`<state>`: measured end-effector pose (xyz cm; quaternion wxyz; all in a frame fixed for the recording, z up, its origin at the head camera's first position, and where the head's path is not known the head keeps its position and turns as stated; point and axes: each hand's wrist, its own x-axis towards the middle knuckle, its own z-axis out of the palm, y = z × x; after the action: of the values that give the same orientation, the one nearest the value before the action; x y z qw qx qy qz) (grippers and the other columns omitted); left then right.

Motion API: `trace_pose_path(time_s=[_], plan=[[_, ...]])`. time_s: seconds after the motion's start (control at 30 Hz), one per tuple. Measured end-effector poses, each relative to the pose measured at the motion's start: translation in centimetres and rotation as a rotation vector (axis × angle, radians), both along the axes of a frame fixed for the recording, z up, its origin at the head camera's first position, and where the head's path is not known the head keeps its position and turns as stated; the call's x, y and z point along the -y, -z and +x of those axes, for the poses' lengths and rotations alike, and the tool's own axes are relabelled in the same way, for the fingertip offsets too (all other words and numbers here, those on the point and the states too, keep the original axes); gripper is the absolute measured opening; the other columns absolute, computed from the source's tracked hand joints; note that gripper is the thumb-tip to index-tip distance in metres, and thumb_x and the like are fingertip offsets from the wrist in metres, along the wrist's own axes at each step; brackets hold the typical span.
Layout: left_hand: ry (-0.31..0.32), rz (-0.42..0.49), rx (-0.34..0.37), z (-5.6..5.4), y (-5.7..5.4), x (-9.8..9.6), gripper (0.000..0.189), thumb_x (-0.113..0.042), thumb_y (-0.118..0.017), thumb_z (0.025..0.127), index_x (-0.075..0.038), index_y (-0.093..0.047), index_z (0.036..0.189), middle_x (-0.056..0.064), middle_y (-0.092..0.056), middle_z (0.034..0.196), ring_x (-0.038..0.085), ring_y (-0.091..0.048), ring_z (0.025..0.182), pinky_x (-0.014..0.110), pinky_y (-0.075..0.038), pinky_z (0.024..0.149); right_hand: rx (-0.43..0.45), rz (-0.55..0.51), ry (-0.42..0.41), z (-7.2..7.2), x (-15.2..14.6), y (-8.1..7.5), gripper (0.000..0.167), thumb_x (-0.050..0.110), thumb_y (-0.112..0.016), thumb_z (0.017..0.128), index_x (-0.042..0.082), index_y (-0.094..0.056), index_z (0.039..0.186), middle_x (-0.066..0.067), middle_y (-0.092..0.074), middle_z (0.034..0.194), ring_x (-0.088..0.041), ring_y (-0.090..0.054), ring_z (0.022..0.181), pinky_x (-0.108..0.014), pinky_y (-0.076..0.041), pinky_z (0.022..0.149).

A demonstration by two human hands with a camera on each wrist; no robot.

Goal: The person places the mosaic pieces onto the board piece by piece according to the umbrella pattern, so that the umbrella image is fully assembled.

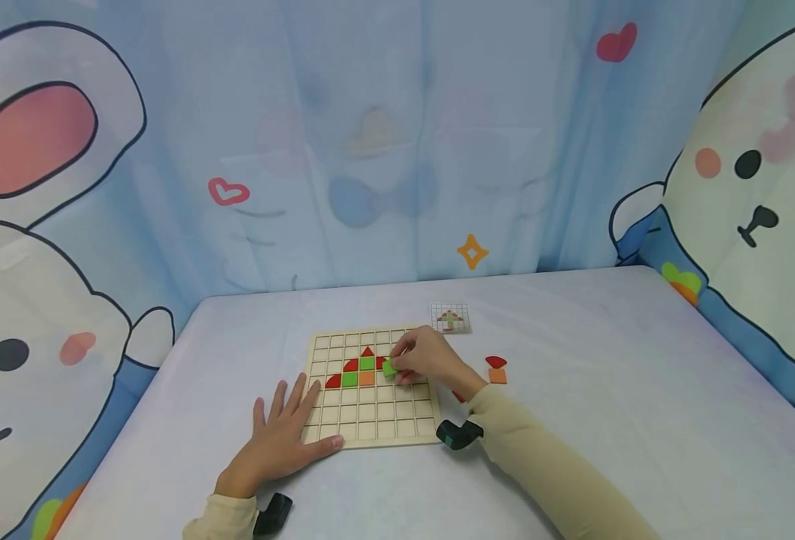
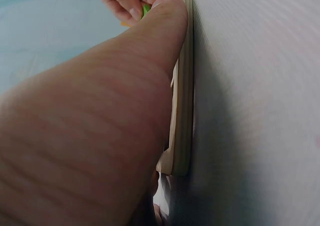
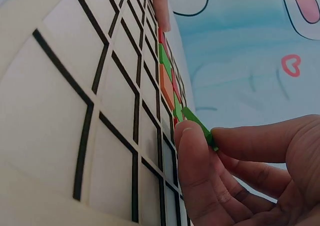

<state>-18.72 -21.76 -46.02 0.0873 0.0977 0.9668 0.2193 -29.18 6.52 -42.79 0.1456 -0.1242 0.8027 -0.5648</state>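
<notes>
My left hand point(image 1: 279, 442) lay spread, fingers straight, at the near left of the gridded board point(image 1: 368, 414). My right hand point(image 1: 427, 356) pinched a green tile point(image 1: 388, 368) over the gridded board, right of an orange tile point(image 1: 367, 378). Farther right, a red piece point(image 1: 496, 361) lay on the table point(image 1: 607, 360).

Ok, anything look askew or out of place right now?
Nothing looks spilled or damaged. The green piece slants, likely just because the right hand's fingers pinch it. An orange square and red piece lie loose right of the board; another red piece is partly hidden by the right wrist.
</notes>
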Motion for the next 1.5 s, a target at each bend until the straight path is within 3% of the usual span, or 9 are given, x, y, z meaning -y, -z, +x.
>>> trace_pose_path(time_s=[0.17, 0.4, 0.87, 1.13, 1.5], plan=[[-0.004, 0.000, 0.006, 0.0, -0.1, -0.1, 0.110, -0.071, -0.070, 0.092, -0.008, -0.026, 0.171, 0.017, -0.007, 0.179, 0.048, 0.008, 0.161, 0.073, 0.012, 0.119, 0.007, 0.046, -0.004, 0.2, 0.7, 0.1, 0.004, -0.004, -0.073, 0.097, -0.007, -0.074, 0.096, -0.013, -0.072, 0.072, -0.015, -0.069, 0.054, -0.029, -0.060, 0.057], [-0.003, -0.001, 0.005, 0.0, -0.1, -0.1, 0.111, -0.072, -0.070, 0.092, -0.009, -0.025, 0.171, 0.017, -0.006, 0.179, 0.047, 0.008, 0.161, 0.073, 0.012, 0.119, -0.092, 0.154, 0.001, 0.7, 1.6, 0.1, 0.012, -0.004, -0.073, 0.096, -0.001, -0.073, 0.084, -0.008, -0.068, 0.062, -0.013, -0.064, 0.049, -0.026, -0.057, 0.053], [-0.001, 0.000, -0.002, 0.1, 0.0, 0.0, 0.111, -0.072, -0.070, 0.092, -0.009, -0.025, 0.171, 0.016, -0.006, 0.179, 0.047, 0.008, 0.161, 0.073, 0.012, 0.119, -0.159, 0.270, -0.008, 1.0, 2.0, 0.1, 0.015, -0.001, -0.073, 0.097, 0.004, -0.072, 0.083, -0.004, -0.066, 0.063, -0.014, -0.064, 0.053, -0.026, -0.055, 0.055], [-0.001, 0.000, -0.001, 0.1, -0.1, -0.1, 0.110, -0.071, -0.070, 0.092, -0.009, -0.026, 0.171, 0.017, -0.007, 0.179, 0.048, 0.007, 0.161, 0.074, 0.012, 0.119, -0.224, 0.283, -0.010, 1.3, 1.9, 0.1, 0.016, -0.002, -0.074, 0.095, 0.004, -0.070, 0.080, -0.004, -0.066, 0.062, -0.014, -0.064, 0.052, -0.026, -0.054, 0.053], [0.000, 0.007, -0.002, 0.3, -0.4, -0.1, 0.110, -0.070, -0.071, 0.092, -0.007, -0.025, 0.171, 0.019, -0.008, 0.178, 0.049, 0.004, 0.161, 0.075, 0.010, 0.118, -0.209, 0.209, -0.021, 1.8, 0.2, 0.1, 0.007, 0.003, -0.071, 0.100, 0.003, -0.074, 0.093, -0.003, -0.067, 0.073, -0.017, -0.065, 0.062, -0.030, -0.055, 0.060]])
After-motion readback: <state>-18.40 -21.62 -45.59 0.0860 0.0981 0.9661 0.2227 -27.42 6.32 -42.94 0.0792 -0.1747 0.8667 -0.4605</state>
